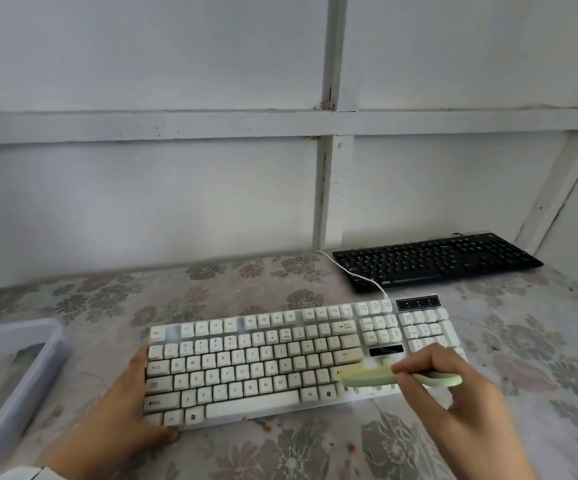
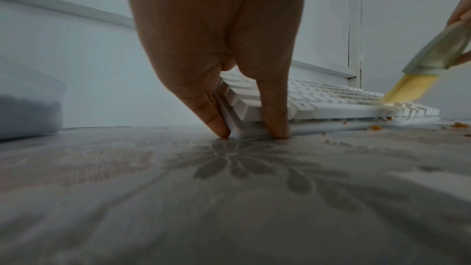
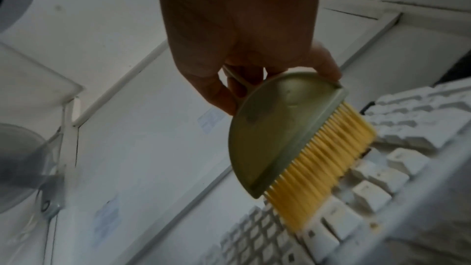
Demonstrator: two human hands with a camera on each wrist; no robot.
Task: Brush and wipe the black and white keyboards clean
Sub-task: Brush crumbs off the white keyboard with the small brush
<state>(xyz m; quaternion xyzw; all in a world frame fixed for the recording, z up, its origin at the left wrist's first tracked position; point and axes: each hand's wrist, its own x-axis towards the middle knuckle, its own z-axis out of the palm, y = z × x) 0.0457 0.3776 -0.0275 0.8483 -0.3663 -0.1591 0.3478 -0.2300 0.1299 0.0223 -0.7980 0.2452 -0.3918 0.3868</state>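
Note:
The white keyboard (image 1: 280,362) lies across the near middle of the flowered table. My left hand (image 1: 138,393) braces its front left corner, with straight fingers (image 2: 214,116) against the left edge and the thumb along the front edge. My right hand (image 1: 398,370) grips a pale green brush (image 1: 367,375) with yellow bristles (image 3: 326,160). The bristles rest on the keys near the keyboard's lower right, by the arrow keys. The black keyboard (image 1: 436,261) lies untouched at the back right, against the wall.
A translucent plastic tub (image 1: 20,341) stands at the left edge with something grey inside. The white keyboard's cable (image 1: 349,268) runs back past the black keyboard. Orange crumbs (image 1: 351,446) lie on the tablecloth (image 1: 246,282) before the keyboard. White panelled walls close the back and right.

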